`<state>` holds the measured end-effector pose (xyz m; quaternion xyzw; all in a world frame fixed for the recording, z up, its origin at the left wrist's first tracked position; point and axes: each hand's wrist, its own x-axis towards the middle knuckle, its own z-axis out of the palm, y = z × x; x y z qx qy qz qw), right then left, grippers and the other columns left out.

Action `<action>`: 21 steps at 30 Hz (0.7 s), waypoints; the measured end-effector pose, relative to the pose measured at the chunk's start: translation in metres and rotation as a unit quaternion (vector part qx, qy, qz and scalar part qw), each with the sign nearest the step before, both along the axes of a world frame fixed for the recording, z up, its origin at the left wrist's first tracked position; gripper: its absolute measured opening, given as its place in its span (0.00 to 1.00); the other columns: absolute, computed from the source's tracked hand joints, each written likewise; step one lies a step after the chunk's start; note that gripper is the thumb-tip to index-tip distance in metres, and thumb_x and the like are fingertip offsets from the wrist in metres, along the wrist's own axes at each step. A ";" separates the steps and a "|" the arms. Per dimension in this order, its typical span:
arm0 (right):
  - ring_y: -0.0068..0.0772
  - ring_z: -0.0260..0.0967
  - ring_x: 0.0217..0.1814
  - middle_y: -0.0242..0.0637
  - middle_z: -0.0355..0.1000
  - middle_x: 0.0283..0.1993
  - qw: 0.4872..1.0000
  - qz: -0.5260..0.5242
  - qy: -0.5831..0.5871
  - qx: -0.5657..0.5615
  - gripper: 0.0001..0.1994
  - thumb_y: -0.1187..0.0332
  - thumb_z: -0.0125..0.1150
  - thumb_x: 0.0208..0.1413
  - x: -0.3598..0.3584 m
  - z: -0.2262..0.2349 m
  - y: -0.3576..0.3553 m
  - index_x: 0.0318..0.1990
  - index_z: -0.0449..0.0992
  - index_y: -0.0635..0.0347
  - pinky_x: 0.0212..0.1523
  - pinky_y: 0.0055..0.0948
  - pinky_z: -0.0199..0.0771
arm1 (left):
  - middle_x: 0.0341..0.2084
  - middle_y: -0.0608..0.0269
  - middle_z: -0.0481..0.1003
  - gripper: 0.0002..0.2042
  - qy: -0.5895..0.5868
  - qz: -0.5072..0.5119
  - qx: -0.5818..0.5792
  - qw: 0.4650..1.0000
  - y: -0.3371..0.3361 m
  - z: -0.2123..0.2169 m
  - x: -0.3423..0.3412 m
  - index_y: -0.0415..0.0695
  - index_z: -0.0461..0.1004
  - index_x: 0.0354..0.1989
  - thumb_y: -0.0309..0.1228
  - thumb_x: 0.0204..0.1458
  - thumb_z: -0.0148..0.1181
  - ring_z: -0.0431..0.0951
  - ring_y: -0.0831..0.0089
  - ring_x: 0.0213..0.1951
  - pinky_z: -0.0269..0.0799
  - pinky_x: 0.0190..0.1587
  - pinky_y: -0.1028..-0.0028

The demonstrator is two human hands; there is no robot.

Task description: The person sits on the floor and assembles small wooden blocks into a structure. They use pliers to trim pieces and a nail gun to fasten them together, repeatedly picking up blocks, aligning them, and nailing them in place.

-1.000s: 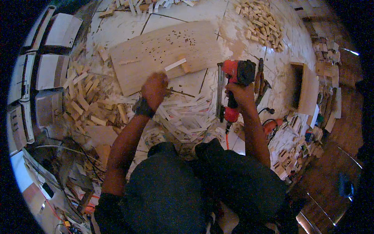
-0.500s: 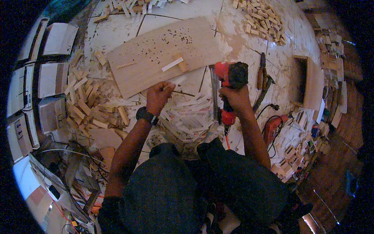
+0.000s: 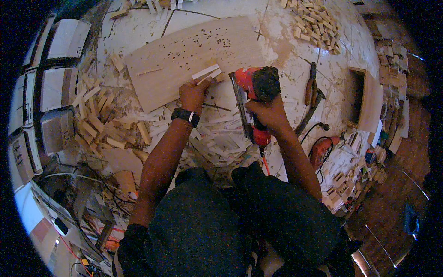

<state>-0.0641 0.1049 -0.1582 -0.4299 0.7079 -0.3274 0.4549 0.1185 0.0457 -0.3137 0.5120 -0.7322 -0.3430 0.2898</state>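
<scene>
A wide, thin wooden board (image 3: 154,87) lies on the floor before me, with many small dark bits scattered over it. At its near edge my left hand (image 3: 193,94) is closed, its fingertips pinching a short pale wooden strip (image 3: 208,79). Another white strip (image 3: 204,71) lies just beyond, on a small wood block that is partly hidden. My right hand (image 3: 270,113) grips a red and black air nailer (image 3: 245,79) by its handle. The nailer's tip is close to the board's edge, right of the strips, and an orange hose (image 3: 266,165) runs from its base.
Loose wooden blocks (image 3: 99,120) are heaped at left, and another block pile (image 3: 316,25) sits far right. Thin offcuts (image 3: 221,134) litter the floor near my knees. Pincers (image 3: 310,83), a hammer (image 3: 311,111), a red power tool (image 3: 320,152) and an open wooden box (image 3: 364,99) lie rightward.
My left hand has moved forward onto the board's edge, bringing a strip beside the white one. My right hand has shifted the nailer left and slightly forward, tilting it.
</scene>
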 end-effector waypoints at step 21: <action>0.24 0.66 0.24 0.31 0.68 0.25 0.996 0.058 0.062 -0.011 0.13 0.75 0.58 0.37 0.024 0.002 -0.025 0.36 0.69 0.61 0.26 0.28 0.69 | 0.09 0.64 0.70 0.23 -0.012 0.075 0.247 0.966 -0.017 -0.024 0.004 0.42 0.74 0.14 0.53 0.41 0.62 0.71 0.72 0.14 0.65 0.21 0.72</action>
